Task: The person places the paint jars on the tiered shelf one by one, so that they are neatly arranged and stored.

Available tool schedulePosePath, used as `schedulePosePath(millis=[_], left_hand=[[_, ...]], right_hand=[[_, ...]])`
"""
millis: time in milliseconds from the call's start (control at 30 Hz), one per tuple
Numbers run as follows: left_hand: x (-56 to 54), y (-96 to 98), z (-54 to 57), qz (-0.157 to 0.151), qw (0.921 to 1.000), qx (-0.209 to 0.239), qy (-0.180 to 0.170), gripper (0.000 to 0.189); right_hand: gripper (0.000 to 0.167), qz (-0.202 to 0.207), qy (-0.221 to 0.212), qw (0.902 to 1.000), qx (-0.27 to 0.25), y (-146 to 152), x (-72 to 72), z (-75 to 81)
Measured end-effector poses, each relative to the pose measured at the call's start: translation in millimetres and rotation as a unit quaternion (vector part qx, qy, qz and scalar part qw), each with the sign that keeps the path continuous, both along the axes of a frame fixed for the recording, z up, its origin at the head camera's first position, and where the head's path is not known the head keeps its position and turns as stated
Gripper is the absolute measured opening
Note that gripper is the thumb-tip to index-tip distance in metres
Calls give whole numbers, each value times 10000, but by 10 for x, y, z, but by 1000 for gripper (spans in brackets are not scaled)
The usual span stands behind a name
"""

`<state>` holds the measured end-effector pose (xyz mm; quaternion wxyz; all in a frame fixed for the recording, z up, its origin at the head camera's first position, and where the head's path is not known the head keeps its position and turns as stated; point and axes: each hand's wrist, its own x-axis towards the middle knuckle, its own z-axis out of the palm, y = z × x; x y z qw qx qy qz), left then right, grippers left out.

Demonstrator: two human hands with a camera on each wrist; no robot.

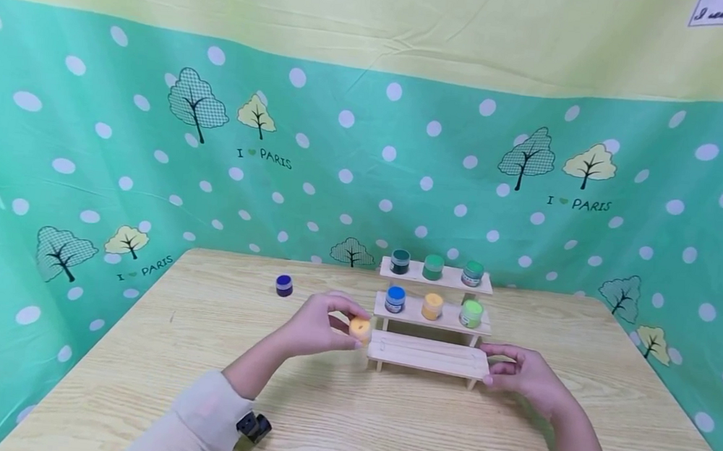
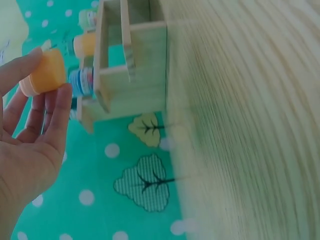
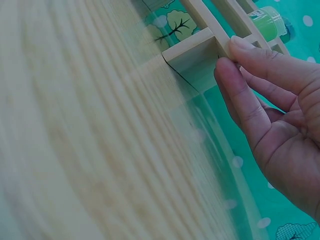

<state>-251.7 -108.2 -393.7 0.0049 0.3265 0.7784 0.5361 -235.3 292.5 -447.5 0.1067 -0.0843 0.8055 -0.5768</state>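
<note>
My left hand (image 1: 324, 329) pinches a small light-orange paint jar (image 1: 360, 328) between thumb and fingers, just off the left end of the lowest step of a three-step wooden stand (image 1: 430, 355). In the left wrist view the same hand (image 2: 37, 135) holds the jar clear of the stand. At the stand's other end, my right hand (image 1: 526, 379) pinches the lowest step's right edge; thumb and forefinger meet on that edge in the right wrist view. Blue (image 1: 395, 299), orange (image 1: 432, 306) and light-green (image 1: 471, 313) jars stand on the middle step.
Dark-green (image 1: 400, 261), green (image 1: 433, 266) and teal-green (image 1: 472, 273) jars line the top step. A purple jar (image 1: 284, 285) stands alone on the wooden table (image 1: 381, 431), back left of the stand. A dotted green and yellow cloth (image 1: 312, 199) hangs behind the table.
</note>
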Motion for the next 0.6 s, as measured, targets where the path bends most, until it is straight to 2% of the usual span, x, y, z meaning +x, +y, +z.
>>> schedulePosePath(millis=[200, 433, 600], left_hand=[[23, 152, 12, -35, 9999, 62, 109, 34], [40, 341, -9, -51, 9999, 124, -5, 38], [67, 462, 18, -118, 9999, 113, 6, 38]], right_hand=[[72, -22, -9, 10000, -9, 5, 3, 2], [73, -42, 5, 10000, 15, 2, 6, 2], [73, -35, 12, 10000, 23, -1, 4, -1]])
